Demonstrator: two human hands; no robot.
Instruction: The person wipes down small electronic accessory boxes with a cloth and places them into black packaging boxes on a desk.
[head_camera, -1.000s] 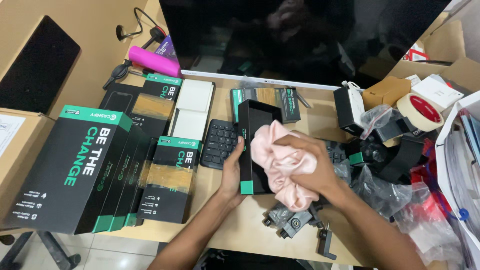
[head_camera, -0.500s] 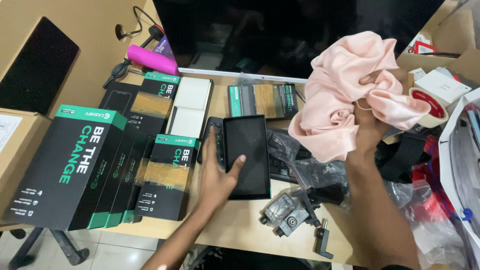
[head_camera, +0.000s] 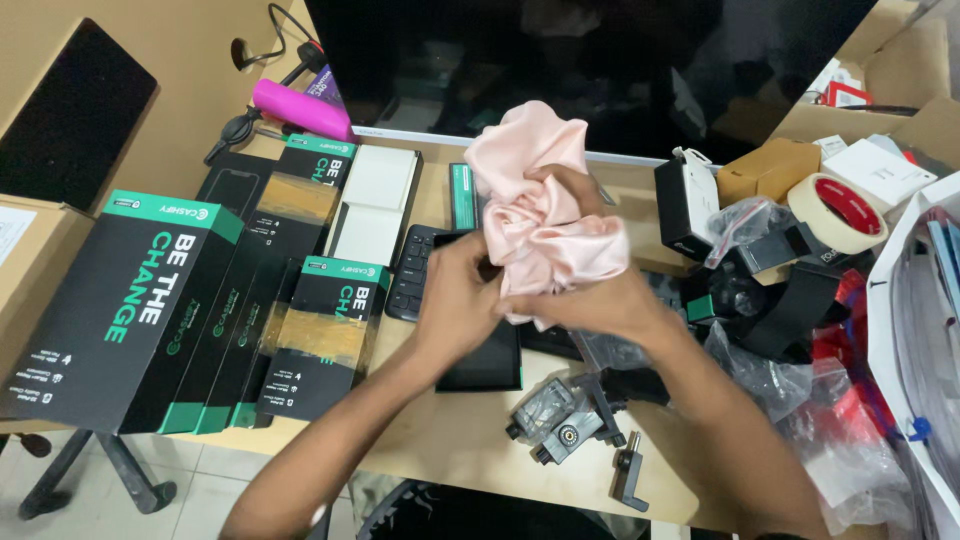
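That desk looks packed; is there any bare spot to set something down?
Bare wood shows along the near edge of the desk, between the black boxes and the grey metal clamp. The right side is crowded with plastic bags, tape roll and small boxes.

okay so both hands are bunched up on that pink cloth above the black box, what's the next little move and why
Probably lower the crumpled pale pink satin cloth onto the flat black rectangular box lying on the desk beneath. The left hand and right hand both grip the cloth, gathered in a wad above the box, and the box's dark top face lies exposed just below them.
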